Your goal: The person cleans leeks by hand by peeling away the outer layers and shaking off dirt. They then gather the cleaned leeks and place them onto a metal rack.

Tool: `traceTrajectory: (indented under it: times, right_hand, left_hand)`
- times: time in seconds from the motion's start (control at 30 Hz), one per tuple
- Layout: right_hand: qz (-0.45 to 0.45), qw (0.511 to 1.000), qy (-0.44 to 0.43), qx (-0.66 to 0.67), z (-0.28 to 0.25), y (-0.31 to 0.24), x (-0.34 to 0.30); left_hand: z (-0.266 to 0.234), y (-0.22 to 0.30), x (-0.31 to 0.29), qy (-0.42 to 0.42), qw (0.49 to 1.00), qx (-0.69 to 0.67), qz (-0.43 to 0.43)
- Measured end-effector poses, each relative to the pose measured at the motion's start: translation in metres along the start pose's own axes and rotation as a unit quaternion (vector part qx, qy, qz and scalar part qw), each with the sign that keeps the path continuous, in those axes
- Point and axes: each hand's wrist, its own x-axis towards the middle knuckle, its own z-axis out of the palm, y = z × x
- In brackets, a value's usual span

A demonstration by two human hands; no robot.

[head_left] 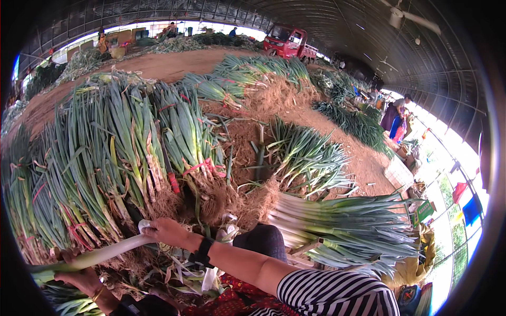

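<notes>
A single leek lies aslant across the lower left, its pale stalk toward the right and its green part toward the left edge. My left hand is wrapped round the green part, partly hidden by it. At the pale end, my right hand has its fingers closed on the stalk, beside a small white piece that I cannot make out. Just beyond stand tied leek bundles, roots toward me, bound with pink ties. A long dark tool with a red handle leans among them.
Loose leeks lie in a pile to my right, with another pile behind. Leaf scraps litter the ground by my knees. Farther off are a red three-wheeled truck, a person at right and a pale crate.
</notes>
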Motion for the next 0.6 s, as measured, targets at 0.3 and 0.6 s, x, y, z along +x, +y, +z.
traceTrajectory:
  times: [0.3,0.6]
  right_hand:
    - [-0.048,0.987,0.151,0.025,0.028,0.023,0.0]
    - [-0.025,0.987,0.155,0.042,0.03,0.025,0.009]
  left_hand:
    - [-0.016,-0.04,-0.008,0.099,0.993,0.006,-0.065]
    - [-0.003,-0.027,-0.004,0.071,0.995,-0.063,-0.041]
